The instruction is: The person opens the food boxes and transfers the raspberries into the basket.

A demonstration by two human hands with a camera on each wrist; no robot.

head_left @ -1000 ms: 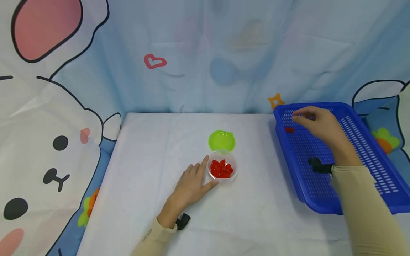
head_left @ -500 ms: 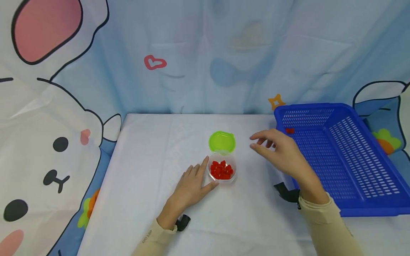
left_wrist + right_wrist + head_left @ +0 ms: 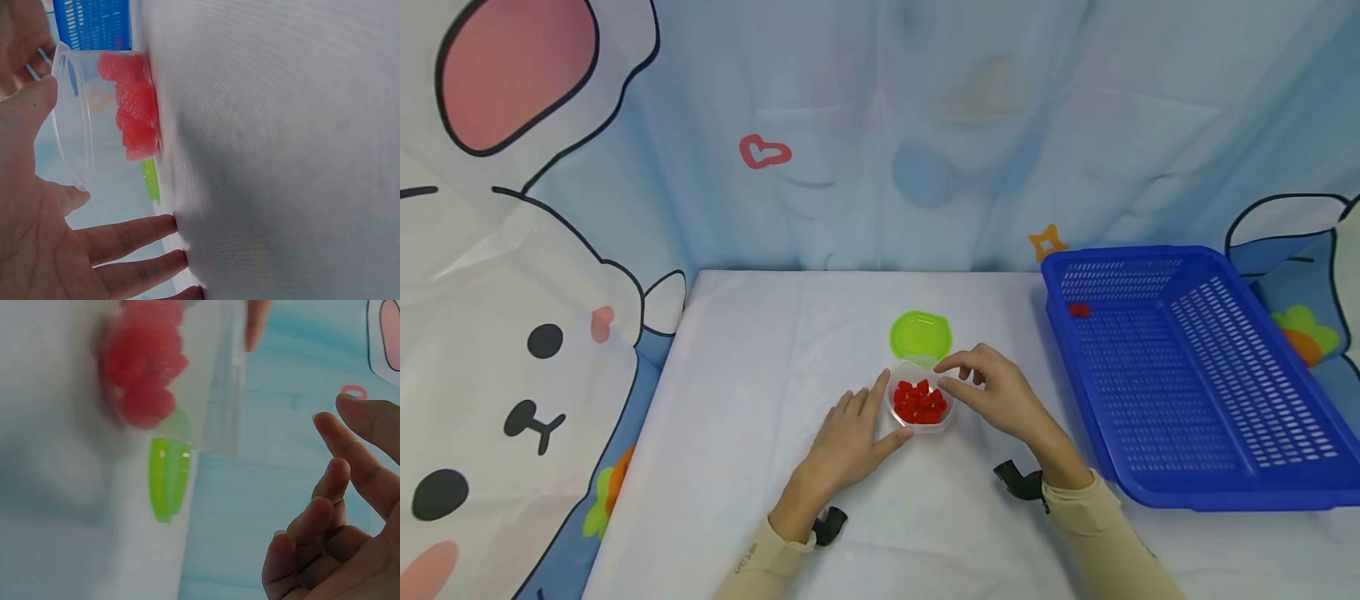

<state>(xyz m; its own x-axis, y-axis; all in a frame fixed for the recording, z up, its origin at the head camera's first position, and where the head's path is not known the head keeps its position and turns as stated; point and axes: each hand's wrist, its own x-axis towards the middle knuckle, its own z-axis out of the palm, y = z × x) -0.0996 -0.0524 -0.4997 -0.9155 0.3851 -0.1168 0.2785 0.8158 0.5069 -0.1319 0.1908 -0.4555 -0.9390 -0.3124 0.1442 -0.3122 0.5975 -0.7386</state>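
Your left hand (image 3: 846, 437): spread, touching the clear cup (image 3: 917, 372)'s rim.
Your right hand (image 3: 998, 396): empty, near the cup's right edge.
Red pieces (image 3: 919, 405): inside the cup.
Reach: apparently for one; next likely needs pinching.
Green lid (image 3: 921, 335): just beyond the cup.

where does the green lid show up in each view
Head: the green lid lies slightly right of centre, beyond the clear cup.
Left wrist: left of centre, slightly below mid-height, edge-on.
Right wrist: left of centre, slightly below mid-height, edge-on.
Shared landmark: the red pieces in the cup.
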